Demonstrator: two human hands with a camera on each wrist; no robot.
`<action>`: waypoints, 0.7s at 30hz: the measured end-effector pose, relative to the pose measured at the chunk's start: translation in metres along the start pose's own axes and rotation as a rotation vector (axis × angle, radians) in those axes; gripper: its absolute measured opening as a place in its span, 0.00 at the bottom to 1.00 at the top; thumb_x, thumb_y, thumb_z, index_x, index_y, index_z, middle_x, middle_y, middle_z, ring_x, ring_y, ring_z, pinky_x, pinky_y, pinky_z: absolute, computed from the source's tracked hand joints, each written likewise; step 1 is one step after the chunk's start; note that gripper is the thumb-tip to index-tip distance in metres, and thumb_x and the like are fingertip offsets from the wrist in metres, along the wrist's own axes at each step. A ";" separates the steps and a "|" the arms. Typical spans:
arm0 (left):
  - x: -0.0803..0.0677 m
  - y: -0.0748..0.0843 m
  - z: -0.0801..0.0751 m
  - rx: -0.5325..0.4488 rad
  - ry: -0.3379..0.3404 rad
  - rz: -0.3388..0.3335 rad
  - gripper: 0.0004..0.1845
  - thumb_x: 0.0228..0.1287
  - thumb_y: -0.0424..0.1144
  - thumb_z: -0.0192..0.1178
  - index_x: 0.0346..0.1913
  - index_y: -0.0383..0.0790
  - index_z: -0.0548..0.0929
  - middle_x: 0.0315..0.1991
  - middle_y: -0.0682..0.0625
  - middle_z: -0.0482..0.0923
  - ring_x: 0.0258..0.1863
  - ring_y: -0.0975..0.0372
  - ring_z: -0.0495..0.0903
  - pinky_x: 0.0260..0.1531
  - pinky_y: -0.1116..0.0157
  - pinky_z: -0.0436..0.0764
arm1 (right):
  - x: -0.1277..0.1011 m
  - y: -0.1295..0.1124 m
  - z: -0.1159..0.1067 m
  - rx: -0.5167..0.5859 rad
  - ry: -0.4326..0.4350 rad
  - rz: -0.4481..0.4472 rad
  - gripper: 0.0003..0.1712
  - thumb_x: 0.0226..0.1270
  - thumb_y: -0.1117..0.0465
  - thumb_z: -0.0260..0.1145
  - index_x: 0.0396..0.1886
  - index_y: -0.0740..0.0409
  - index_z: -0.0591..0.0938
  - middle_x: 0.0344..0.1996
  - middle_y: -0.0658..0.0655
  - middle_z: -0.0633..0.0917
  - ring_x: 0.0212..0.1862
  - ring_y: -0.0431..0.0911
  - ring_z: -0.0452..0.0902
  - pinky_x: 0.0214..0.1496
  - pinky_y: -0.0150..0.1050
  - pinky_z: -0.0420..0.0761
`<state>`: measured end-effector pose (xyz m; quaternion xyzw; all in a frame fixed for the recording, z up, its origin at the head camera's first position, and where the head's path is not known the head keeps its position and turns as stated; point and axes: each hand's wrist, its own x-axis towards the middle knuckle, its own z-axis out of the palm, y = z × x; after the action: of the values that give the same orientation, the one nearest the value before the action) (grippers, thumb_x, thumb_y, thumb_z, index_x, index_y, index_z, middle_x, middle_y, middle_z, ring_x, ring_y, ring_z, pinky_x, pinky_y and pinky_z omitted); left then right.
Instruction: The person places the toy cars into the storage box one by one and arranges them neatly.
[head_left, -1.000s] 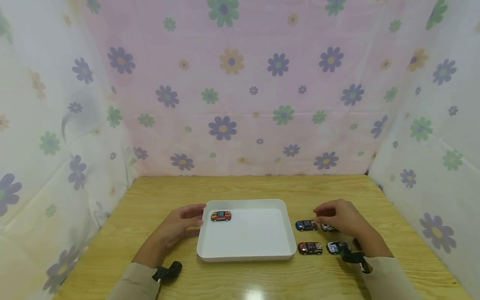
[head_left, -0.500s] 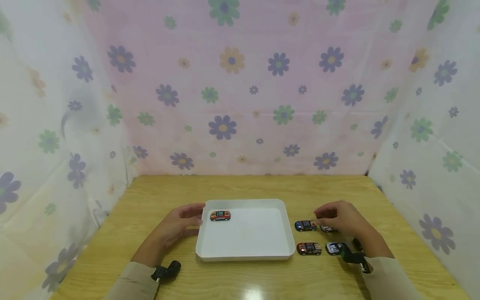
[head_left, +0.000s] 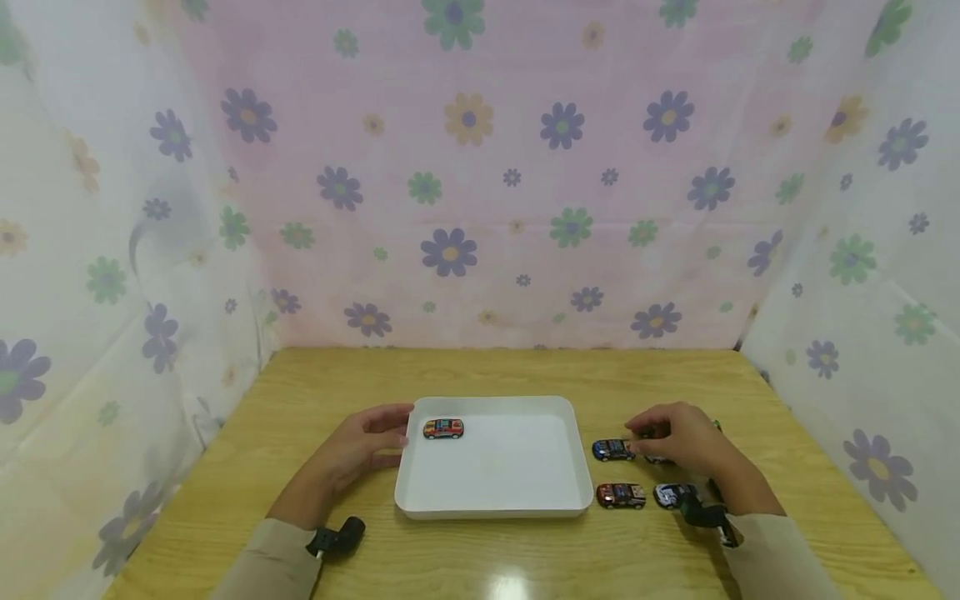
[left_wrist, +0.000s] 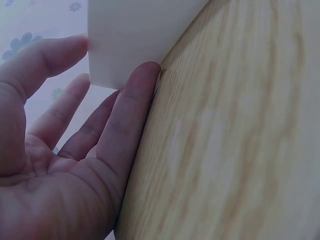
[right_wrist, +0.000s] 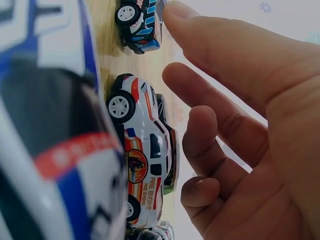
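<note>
Nearest the person, a brown toy car and a silver toy car stand side by side on the worktop, right of the white tray. Farther on, the right hand hovers over a white toy car, fingers relaxed and grasping nothing, just beside a blue toy car. The left hand rests released against the tray's left wall. An orange toy car sits inside the tray's far left corner.

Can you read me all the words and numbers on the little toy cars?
"FIRE ENGINE" (second word partly blurred): on the side of the white toy car beside the right hand.
Red stripe on the near white-and-blue car: lettering too blurred to read.
Cars seen from the head camera: too small to read.
</note>
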<state>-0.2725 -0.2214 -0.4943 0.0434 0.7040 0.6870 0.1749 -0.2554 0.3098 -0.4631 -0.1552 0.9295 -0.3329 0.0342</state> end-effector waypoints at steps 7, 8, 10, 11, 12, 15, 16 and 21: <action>0.001 0.000 0.000 0.015 -0.002 -0.006 0.34 0.69 0.32 0.67 0.76 0.42 0.71 0.74 0.38 0.68 0.64 0.50 0.79 0.55 0.52 0.87 | 0.002 0.000 0.004 -0.056 -0.004 -0.011 0.18 0.62 0.53 0.79 0.51 0.51 0.90 0.44 0.50 0.90 0.35 0.37 0.77 0.34 0.32 0.79; 0.001 0.000 0.000 0.016 -0.001 -0.007 0.34 0.68 0.32 0.68 0.76 0.42 0.71 0.75 0.38 0.68 0.64 0.50 0.79 0.55 0.52 0.87 | 0.003 0.000 0.005 -0.057 -0.005 -0.008 0.18 0.62 0.53 0.79 0.51 0.51 0.90 0.45 0.50 0.90 0.35 0.37 0.77 0.34 0.32 0.79; 0.000 0.000 0.000 0.018 0.003 -0.005 0.34 0.68 0.32 0.68 0.75 0.42 0.71 0.75 0.38 0.68 0.64 0.51 0.79 0.55 0.52 0.87 | 0.003 0.000 0.006 -0.054 -0.009 -0.005 0.18 0.61 0.54 0.79 0.51 0.51 0.90 0.45 0.50 0.90 0.35 0.38 0.77 0.34 0.33 0.79; 0.000 0.000 0.000 0.020 0.005 -0.003 0.34 0.68 0.32 0.68 0.75 0.42 0.71 0.74 0.38 0.68 0.64 0.51 0.79 0.55 0.52 0.87 | 0.004 0.000 0.006 -0.056 -0.009 -0.004 0.18 0.61 0.54 0.79 0.50 0.50 0.91 0.44 0.49 0.90 0.35 0.38 0.77 0.34 0.33 0.78; 0.000 0.000 0.000 0.021 0.009 -0.002 0.34 0.68 0.32 0.68 0.75 0.42 0.71 0.74 0.38 0.68 0.64 0.51 0.79 0.55 0.52 0.87 | 0.004 0.000 0.007 -0.058 -0.009 -0.002 0.18 0.61 0.54 0.79 0.50 0.50 0.91 0.44 0.48 0.90 0.34 0.38 0.76 0.33 0.33 0.78; -0.002 0.000 0.000 0.021 0.016 -0.001 0.34 0.68 0.31 0.68 0.75 0.42 0.71 0.74 0.38 0.69 0.63 0.51 0.79 0.54 0.52 0.87 | 0.005 -0.001 0.007 -0.055 -0.020 0.004 0.18 0.60 0.54 0.80 0.50 0.50 0.91 0.41 0.47 0.90 0.32 0.39 0.75 0.31 0.33 0.77; -0.002 0.000 0.000 0.020 0.018 -0.004 0.34 0.68 0.31 0.68 0.75 0.42 0.72 0.74 0.38 0.69 0.63 0.51 0.80 0.54 0.52 0.87 | 0.005 -0.002 0.007 -0.055 -0.024 0.006 0.19 0.59 0.54 0.80 0.50 0.50 0.91 0.41 0.47 0.89 0.32 0.39 0.74 0.31 0.33 0.76; -0.001 -0.001 0.000 0.015 0.011 -0.003 0.33 0.68 0.30 0.67 0.75 0.43 0.71 0.74 0.39 0.69 0.64 0.51 0.79 0.55 0.52 0.87 | 0.003 -0.002 0.006 -0.055 -0.033 0.010 0.20 0.58 0.54 0.81 0.51 0.50 0.91 0.40 0.46 0.89 0.30 0.39 0.73 0.30 0.33 0.76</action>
<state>-0.2718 -0.2218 -0.4948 0.0398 0.7102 0.6815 0.1719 -0.2570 0.3033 -0.4660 -0.1569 0.9384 -0.3043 0.0471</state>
